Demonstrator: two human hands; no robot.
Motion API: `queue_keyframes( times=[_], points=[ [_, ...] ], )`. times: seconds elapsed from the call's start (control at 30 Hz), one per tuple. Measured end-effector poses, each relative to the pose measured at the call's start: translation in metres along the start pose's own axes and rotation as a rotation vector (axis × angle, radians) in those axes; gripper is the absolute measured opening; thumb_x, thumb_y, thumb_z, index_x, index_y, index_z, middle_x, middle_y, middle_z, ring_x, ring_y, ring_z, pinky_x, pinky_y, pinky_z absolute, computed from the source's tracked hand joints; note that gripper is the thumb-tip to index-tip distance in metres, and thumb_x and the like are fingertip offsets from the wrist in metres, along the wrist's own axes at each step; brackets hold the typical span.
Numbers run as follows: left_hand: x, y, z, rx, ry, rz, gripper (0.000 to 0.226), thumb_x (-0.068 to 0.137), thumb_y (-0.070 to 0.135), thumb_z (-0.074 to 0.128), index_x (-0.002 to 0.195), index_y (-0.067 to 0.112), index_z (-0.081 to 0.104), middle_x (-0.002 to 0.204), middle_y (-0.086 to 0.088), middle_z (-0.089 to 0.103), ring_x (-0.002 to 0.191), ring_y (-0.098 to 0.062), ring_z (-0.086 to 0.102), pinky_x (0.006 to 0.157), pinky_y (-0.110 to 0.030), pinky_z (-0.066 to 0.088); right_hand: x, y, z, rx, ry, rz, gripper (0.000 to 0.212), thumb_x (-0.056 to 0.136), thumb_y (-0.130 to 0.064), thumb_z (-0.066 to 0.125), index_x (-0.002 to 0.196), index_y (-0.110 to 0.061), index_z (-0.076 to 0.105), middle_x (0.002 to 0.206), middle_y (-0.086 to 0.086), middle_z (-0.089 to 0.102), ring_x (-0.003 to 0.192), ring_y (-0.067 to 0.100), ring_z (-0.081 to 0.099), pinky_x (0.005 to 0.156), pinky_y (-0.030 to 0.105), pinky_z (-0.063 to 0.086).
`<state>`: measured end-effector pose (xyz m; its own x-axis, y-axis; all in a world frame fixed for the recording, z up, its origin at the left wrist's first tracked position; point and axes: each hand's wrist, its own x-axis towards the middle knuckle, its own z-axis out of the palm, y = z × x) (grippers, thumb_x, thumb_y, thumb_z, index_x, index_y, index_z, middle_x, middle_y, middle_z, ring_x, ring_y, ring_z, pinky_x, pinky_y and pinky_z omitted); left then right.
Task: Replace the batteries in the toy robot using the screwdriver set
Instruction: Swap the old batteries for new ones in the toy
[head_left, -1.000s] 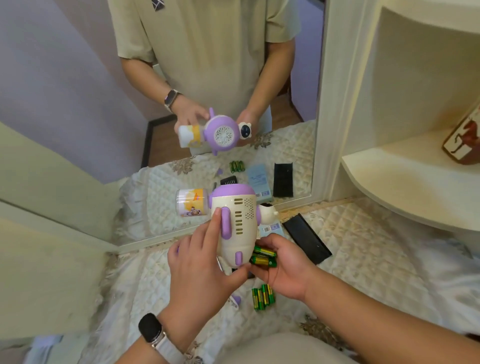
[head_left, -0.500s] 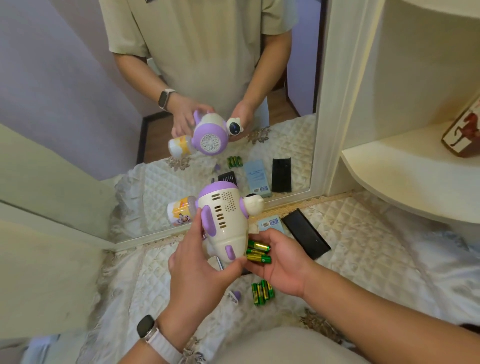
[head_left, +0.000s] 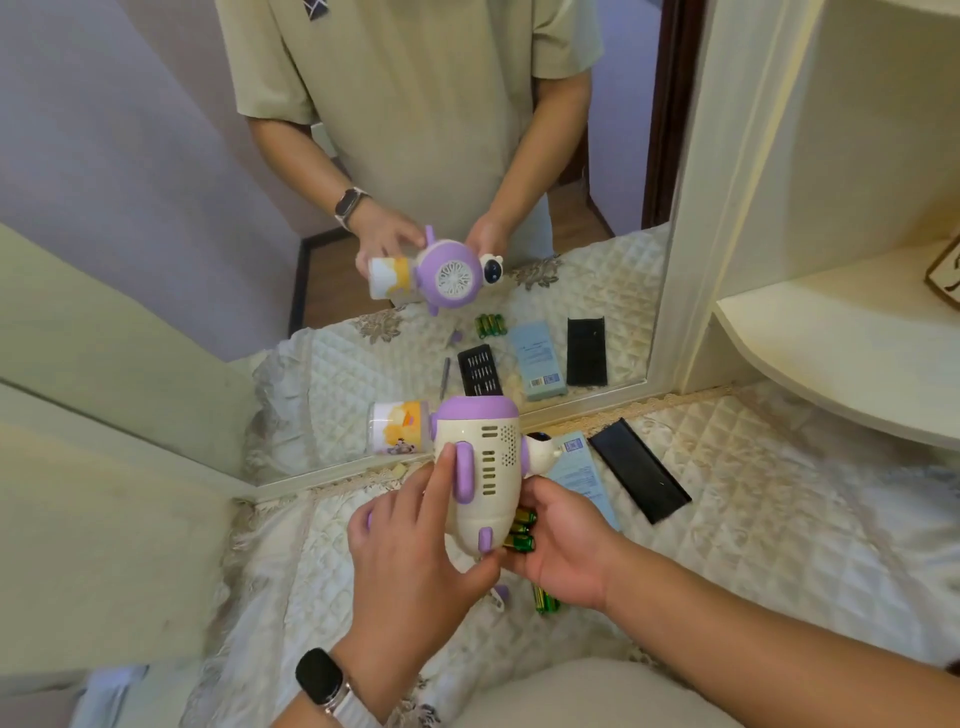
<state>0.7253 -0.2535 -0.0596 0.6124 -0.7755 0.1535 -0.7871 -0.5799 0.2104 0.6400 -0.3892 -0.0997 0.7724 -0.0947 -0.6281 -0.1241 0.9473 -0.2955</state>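
- The toy robot (head_left: 480, 467) is up off the table (head_left: 753, 493), carried between my two hands. Its cream, slotted back faces me and its purple cap points away.
- I judge it to be hollow hard plastic: light, stiff, and smooth enough on its rounded barrel to slip.
- The barrel is where I would hold it. The stubby purple arms, the small head and the clear cylinder on its far-left side look like parts to spare from any strain.
- My left hand (head_left: 410, 561) is grasping the toy, with the index finger laid along its side just beside a purple arm and the thumb hooked under the lower end.
- My right hand (head_left: 563, 545) has its fingers curled under the toy's right side. They cradle green-and-gold batteries (head_left: 521, 530) that touch the toy's lower end.
- The battery bay is hidden from here, so I cannot tell whether it is open.
- Under the fingers, on the table's quilted cover, lie a small purple piece (head_left: 500, 595) and some spare batteries (head_left: 545, 603), partly hidden by my right hand. The purple piece may be the bay cover.
- Beyond the right fingers a blue box (head_left: 579, 470) lies flat, with a black lid (head_left: 640, 470) just beside it.
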Motion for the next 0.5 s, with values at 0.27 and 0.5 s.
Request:
queue_keyframes(
  times=[0.27, 0.5],
  points=[
    [-0.002, -0.01, -0.008, -0.042, 0.114, -0.045, 0.103, 0.06, 0.06, 0.067, 0.15, 0.032, 0.026, 0.122, 0.005, 0.062, 0.1, -0.017, 0.056, 0.091, -0.033, 0.027, 0.013, 0.007, 0.0, -0.001, 0.065, 0.011, 0.032, 0.092, -0.016, 0.054, 0.119, -0.002, 0.063, 0.105, 0.023, 0.068, 0.09, 0.032, 0.068, 0.073, 0.04, 0.057],
    [-0.004, -0.019, -0.005, -0.007, 0.044, -0.011, 0.104, 0.058, 0.059, 0.068, 0.152, 0.032, 0.032, 0.121, 0.012, 0.06, 0.096, -0.014, 0.059, 0.086, -0.038, 0.037, 0.01, 0.014, 0.004, 0.073, -0.055, 0.007, 0.031, 0.097, -0.017, 0.047, 0.117, -0.003, 0.065, 0.113, 0.024, 0.067, 0.095, 0.033, 0.067, 0.075, 0.041, 0.058]
  ],
)
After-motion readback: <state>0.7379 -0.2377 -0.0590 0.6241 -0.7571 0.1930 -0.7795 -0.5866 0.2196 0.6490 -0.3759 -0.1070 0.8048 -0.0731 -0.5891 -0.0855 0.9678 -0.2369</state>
